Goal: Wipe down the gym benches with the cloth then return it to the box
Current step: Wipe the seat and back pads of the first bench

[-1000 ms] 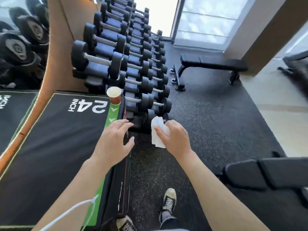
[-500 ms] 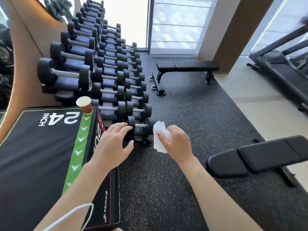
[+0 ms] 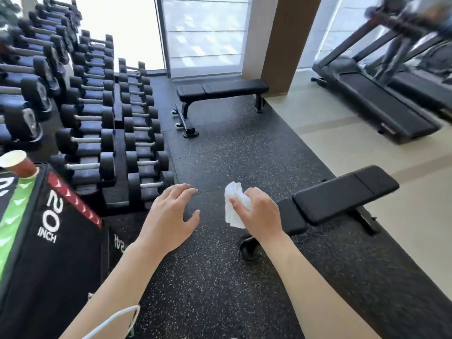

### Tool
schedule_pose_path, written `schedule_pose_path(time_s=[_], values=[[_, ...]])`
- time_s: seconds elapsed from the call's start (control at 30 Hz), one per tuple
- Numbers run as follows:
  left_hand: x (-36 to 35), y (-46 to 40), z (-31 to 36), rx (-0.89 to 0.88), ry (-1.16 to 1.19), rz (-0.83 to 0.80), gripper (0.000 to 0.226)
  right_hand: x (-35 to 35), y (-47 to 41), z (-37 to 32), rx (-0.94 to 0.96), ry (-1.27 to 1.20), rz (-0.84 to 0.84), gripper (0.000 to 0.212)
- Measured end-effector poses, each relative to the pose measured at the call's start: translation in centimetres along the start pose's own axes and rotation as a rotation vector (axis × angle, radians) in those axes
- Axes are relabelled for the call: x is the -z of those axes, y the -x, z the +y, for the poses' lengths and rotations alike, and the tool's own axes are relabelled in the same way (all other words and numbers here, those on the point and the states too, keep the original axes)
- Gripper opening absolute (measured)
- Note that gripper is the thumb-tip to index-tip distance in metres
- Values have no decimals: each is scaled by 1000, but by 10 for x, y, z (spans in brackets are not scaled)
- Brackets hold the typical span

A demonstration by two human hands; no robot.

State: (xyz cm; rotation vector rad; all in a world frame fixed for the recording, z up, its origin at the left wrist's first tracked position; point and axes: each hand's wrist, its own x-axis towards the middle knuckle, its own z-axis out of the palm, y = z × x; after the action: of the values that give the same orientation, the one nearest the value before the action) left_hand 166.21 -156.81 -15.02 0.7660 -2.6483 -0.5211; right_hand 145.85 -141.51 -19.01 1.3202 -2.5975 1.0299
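The white cloth (image 3: pixel 235 206) is sitting crumpled in the right hand (image 3: pixel 259 212), whose fingers and thumb are curling round it and pinching it; a loose fold is hanging down below the thumb. Cloth and hand are hovering in the air over the speckled black rubber floor (image 3: pixel 220 277), just in front of the near end of the near bench (image 3: pixel 342 196), without touching it. That bench is lying on the right, its black padded top in two sections, with a wheel (image 3: pixel 247 248) showing at the foot below the right wrist.

The left hand (image 3: pixel 168 218) is hanging beside the right one, well apart from the cloth, palm down with fingers spread and relaxed, grasping nothing. A white cable (image 3: pixel 110 324) is looping across the left forearm.

Farther back, a second bench (image 3: pixel 222 90), flat and black, is standing by the window (image 3: pixel 205 33) and the brown pillar (image 3: pixel 276 40). Along the left side a rack of dumbbells (image 3: pixel 97 113) is running away in tiers toward the window. In the near left corner a black plyo box (image 3: pixel 49 241) with green and red stripes is showing "20 INCH" on its side, and a brown paper cup (image 3: pixel 17 163) is standing on its top corner. At the upper right, treadmills (image 3: pixel 381 104) are standing on the pale floor (image 3: pixel 367 152); their upper parts are blurring.
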Motion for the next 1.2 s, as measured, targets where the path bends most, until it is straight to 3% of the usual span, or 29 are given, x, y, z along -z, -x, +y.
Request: schedule_pose_path(time_s=[0.27,0.87,1.2], values=[[-55,-50,80,-118,20,-118,51,63,15,93,-190,34,124,49],[-145,-228,136,-352,167,-249,53,119,-63,187,-417,225,124,49],[-173,-275,156,-321,182,-237,52,122,-103,241,-420,241,116,47]])
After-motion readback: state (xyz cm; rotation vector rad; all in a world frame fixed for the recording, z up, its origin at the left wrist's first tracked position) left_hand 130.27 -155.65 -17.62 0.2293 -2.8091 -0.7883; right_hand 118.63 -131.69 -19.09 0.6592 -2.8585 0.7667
